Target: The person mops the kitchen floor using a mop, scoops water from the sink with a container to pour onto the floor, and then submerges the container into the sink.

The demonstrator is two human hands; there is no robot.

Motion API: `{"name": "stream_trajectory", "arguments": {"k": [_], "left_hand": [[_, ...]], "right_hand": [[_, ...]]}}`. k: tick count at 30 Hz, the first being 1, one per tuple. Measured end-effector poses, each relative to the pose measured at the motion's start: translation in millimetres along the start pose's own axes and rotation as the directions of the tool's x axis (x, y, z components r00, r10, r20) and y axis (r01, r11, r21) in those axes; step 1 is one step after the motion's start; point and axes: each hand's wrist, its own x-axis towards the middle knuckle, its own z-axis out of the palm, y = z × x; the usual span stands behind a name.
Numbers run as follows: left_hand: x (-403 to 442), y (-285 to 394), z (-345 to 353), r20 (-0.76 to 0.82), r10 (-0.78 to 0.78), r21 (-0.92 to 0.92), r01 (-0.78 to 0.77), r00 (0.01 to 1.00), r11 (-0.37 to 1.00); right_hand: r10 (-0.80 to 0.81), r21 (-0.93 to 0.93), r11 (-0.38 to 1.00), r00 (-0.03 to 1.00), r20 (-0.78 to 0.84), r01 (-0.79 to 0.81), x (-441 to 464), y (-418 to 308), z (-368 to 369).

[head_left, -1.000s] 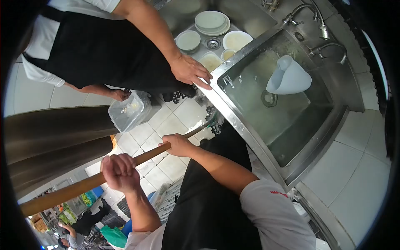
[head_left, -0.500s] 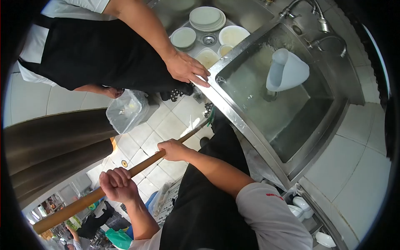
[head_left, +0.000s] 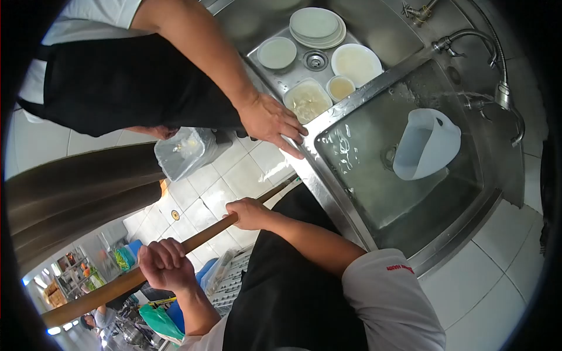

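A long wooden pole (head_left: 202,238) slants across in front of me. My left hand (head_left: 167,266) is closed round its upper part. Lower down, my right hand (head_left: 249,213) grips the same pole. Its far end, by the sink's base, is mostly hidden now. To the right, the sink (head_left: 345,202) holds cloudy water. A white plastic jug (head_left: 432,149) with a handle hole lies tilted in that water.
A co-worker's hand (head_left: 272,123) rests on the sink rim; their other hand is by a lined waste bin (head_left: 187,155). Stacked plates (head_left: 316,24) and food containers (head_left: 307,102) stand in the second basin. Taps (head_left: 468,41) rise behind. White tiles (head_left: 205,181) cover the floor.
My view has shifted, and the jug sits lower in it, turned a little. Both my hands keep their hold on the pole. Green strands seen at its far end are now out of sight.
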Motion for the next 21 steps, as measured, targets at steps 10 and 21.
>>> {"name": "stream_trajectory", "arguments": {"k": [10,21], "left_hand": [[-3.3,1.8,-136.5,-0.318,-0.045,-0.079,0.021,0.947,0.997],[34.1,-14.4,-238.6,-0.548,-0.075,-0.08,0.037,0.833,0.996]], "right_hand": [[-0.13,-0.382,0.923,0.965,-0.227,0.034,-46.1,-42.5,57.5],[-0.055,-0.039,0.998,0.497,-0.866,0.043,-132.7,-56.7,-147.9]]}}
